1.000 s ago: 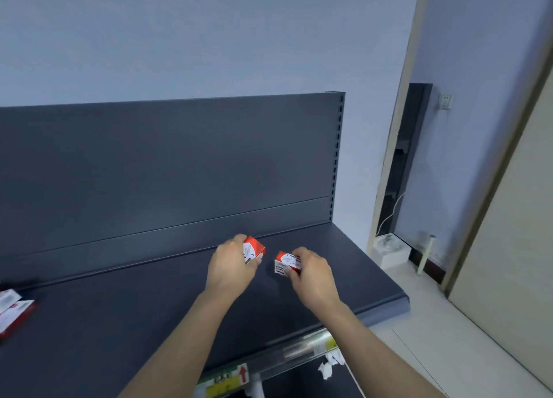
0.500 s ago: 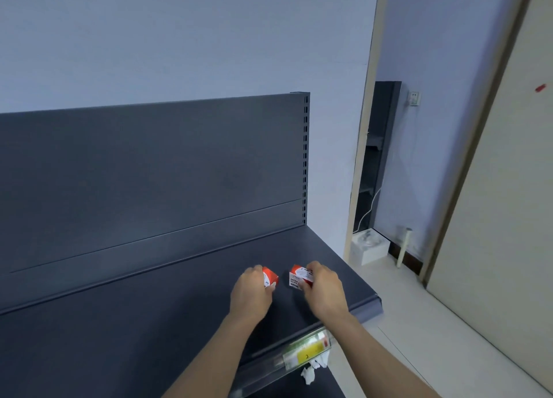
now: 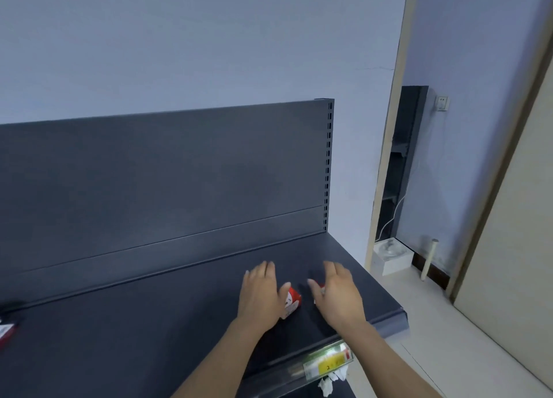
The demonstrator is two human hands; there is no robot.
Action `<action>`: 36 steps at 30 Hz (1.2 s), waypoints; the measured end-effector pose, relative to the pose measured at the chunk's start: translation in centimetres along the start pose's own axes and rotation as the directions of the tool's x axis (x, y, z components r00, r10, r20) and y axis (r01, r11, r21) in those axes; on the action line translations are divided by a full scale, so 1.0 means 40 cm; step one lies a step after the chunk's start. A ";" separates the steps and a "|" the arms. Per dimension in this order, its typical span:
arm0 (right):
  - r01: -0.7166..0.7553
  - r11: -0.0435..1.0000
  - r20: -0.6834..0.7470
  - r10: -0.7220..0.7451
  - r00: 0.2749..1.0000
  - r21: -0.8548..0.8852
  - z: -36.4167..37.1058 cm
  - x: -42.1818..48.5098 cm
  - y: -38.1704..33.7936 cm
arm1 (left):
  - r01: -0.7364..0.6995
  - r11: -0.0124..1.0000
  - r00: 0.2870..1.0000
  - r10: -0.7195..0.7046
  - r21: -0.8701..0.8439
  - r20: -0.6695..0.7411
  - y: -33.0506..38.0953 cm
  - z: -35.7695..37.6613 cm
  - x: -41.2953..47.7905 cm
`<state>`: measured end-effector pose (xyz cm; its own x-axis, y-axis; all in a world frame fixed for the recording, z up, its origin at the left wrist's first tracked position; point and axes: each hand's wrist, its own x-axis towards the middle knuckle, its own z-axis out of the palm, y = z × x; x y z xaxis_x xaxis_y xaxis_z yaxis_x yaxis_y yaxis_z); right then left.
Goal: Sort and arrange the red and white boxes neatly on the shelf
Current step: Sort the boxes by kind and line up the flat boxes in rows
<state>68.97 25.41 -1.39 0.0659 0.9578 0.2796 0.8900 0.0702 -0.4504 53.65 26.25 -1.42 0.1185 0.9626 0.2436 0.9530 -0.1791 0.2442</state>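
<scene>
On the dark grey shelf [image 3: 143,326], near its right end, lie two small red and white boxes. The left box [image 3: 292,302] shows beside the thumb of my left hand [image 3: 261,296], partly under the palm. Only a sliver of the right box [image 3: 321,286] shows; the rest is hidden under my right hand [image 3: 339,297]. Both hands hover over the boxes with fingers stretched forward and blurred. A third red and white box [image 3: 6,332] lies at the far left edge of the view.
The shelf's upright back panel [image 3: 179,173] rises behind the hands. A yellow price label [image 3: 327,364] sits on the front rail. To the right are a doorway, a white box on the floor [image 3: 392,257] and a beige door [image 3: 508,233].
Both hands carried the boxes right along the shelf and lowered them. The fingers, curled round the boxes before, are now stretched out and the boxes lie on the shelf.
</scene>
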 end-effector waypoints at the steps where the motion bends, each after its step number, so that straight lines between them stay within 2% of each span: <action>1: 0.049 0.999 -0.030 -0.049 0.998 -0.005 -0.007 0.006 -0.019 | -0.002 1.000 0.999 0.003 0.024 -0.041 -0.001 -0.020 0.003; 6: 0.239 0.971 -0.153 -0.240 0.959 -0.025 -0.033 0.033 -0.129 | 0.068 0.990 0.962 -0.033 0.121 -0.273 -0.032 -0.139 -0.016; 10: 0.353 0.935 -0.157 -0.347 0.924 0.012 -0.030 0.026 -0.230 | 0.143 0.971 0.950 -0.080 0.193 -0.303 -0.091 -0.229 -0.080; 16: 0.483 0.871 -0.130 -0.470 0.873 0.096 0.041 -0.028 -0.397 | 0.371 0.890 0.913 -0.297 0.266 -0.279 -0.243 -0.313 -0.215; 20: 0.551 0.821 -0.128 -0.537 0.834 0.147 0.087 -0.064 -0.501 | 0.456 0.839 0.875 -0.362 0.297 -0.322 -0.329 -0.365 -0.296; 24: 0.599 0.772 -0.104 -0.591 0.800 0.215 0.126 -0.115 -0.620 | 0.515 0.810 0.837 -0.404 0.282 -0.368 -0.420 -0.409 -0.378; 29: 0.624 0.738 -0.029 -0.639 0.768 0.258 0.196 -0.198 -0.780 | 0.592 0.769 0.790 -0.494 0.242 -0.363 -0.583 -0.450 -0.473; 33: 0.614 0.742 -0.006 -0.636 0.771 0.268 0.265 -0.256 -0.916 | 0.585 0.783 0.786 -0.485 0.210 -0.384 -0.732 -0.478 -0.529; 36: 0.589 0.760 0.028 -0.619 0.785 0.275 0.313 -0.296 -1.023 | 0.538 0.809 0.820 -0.434 0.239 -0.374 -0.838 -0.519 -0.572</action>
<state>26.11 14.67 3.12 -0.5117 0.7160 0.4749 0.5911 0.6945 -0.4102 13.19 6.00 4.29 -0.4210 0.7908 0.4443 0.9010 0.4212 0.1040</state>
